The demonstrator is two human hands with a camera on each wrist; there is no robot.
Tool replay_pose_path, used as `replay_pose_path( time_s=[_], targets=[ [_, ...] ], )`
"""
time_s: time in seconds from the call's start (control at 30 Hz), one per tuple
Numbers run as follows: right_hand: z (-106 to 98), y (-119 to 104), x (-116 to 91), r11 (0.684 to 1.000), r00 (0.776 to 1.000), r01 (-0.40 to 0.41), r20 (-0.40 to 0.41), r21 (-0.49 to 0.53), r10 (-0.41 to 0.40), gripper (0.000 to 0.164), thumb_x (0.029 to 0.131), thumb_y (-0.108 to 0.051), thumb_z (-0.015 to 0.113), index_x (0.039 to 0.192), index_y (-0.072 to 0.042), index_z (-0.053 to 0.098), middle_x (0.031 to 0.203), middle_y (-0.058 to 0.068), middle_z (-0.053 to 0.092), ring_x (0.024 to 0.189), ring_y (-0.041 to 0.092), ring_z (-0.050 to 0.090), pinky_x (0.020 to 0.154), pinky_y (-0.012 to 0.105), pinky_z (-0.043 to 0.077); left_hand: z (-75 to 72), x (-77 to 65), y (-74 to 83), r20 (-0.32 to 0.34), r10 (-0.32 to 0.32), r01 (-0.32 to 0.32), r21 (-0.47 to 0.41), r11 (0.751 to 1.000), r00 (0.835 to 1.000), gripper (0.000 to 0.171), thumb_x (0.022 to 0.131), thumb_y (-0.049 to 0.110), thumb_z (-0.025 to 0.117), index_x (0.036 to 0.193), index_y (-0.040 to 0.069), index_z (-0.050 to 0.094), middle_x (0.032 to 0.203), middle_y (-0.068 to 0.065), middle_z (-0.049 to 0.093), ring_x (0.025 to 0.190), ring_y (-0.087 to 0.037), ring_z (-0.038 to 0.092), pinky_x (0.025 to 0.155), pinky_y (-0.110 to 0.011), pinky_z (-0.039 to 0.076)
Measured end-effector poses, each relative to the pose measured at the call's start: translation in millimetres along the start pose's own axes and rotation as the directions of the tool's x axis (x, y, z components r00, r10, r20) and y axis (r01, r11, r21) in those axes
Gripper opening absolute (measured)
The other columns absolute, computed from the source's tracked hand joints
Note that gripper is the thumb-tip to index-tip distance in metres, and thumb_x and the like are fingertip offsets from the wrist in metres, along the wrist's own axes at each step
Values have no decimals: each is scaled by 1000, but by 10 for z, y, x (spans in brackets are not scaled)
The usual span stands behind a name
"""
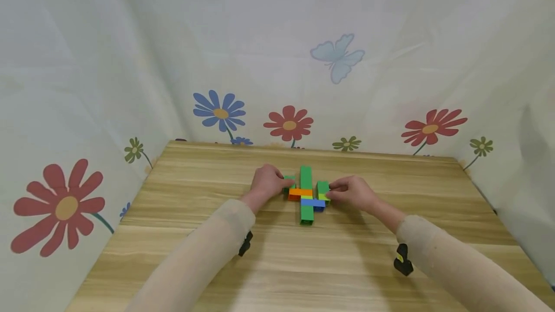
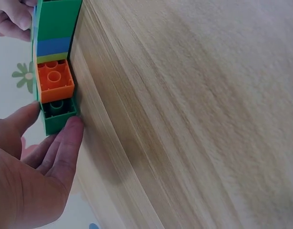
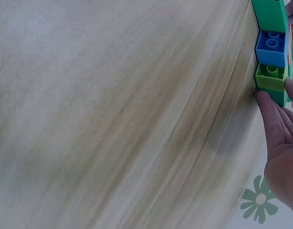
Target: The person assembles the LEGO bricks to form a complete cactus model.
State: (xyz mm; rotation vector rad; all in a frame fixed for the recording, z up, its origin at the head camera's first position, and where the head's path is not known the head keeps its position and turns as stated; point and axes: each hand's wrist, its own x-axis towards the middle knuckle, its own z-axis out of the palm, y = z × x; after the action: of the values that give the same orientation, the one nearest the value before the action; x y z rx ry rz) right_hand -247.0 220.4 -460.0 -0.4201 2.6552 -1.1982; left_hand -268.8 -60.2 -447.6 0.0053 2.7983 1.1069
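A joined build of toy building bricks lies on the wooden table, with a long green bar (image 1: pixel 306 177) through its middle. An orange brick (image 1: pixel 300 193) reaches left from the bar, and a blue brick (image 1: pixel 313 203) reaches right. My left hand (image 1: pixel 266 183) pinches the green brick (image 2: pixel 60 123) at the build's left end, beside the orange one. On the opposite end, fingers and thumb of my right hand (image 1: pixel 354 191) hold a green brick (image 1: pixel 323 188) with a lime brick (image 3: pixel 270 78) against it. In the left wrist view, hollow brick undersides face the camera.
The wooden table (image 1: pixel 208 167) runs back to a pale cloth (image 1: pixel 243 37) printed with flowers and a butterfly. Similar cloth hangs at both sides. A small black device (image 1: pixel 403 260) sits under the right sleeve, and another (image 1: pixel 245 243) under the left.
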Motion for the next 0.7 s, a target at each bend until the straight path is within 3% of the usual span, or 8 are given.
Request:
replay_pose_path(
  time_s=[0.37,0.57,0.7],
  targets=[
    [-39,-43,6,1000,1000,5,-10,-3,-5,41,98,-18,80,128,10,72,110,18,79,99,26,79,86,37,64,-48,5,18,26,9,-9,0,1000,1000,36,92,38,86,79,6,77,63,-1,66,70,-19,60,63,-28,43],
    [-183,-103,-80,995,999,35,-18,-92,-37,43,102,-25,76,130,8,71,114,17,79,101,26,78,89,42,64,-197,-8,46,55,47,-49,35,998,997,34,94,36,85,102,4,77,94,-6,72,86,-23,62,77,-34,54],
    [-332,-127,-161,997,999,34,28,-71,-33,47,103,-24,74,133,12,67,118,19,78,103,30,78,88,42,64,-369,-28,61,87,127,-136,104,985,988,44,95,38,83,121,2,76,119,-10,74,101,-26,66,92,-39,59]
  ],
)
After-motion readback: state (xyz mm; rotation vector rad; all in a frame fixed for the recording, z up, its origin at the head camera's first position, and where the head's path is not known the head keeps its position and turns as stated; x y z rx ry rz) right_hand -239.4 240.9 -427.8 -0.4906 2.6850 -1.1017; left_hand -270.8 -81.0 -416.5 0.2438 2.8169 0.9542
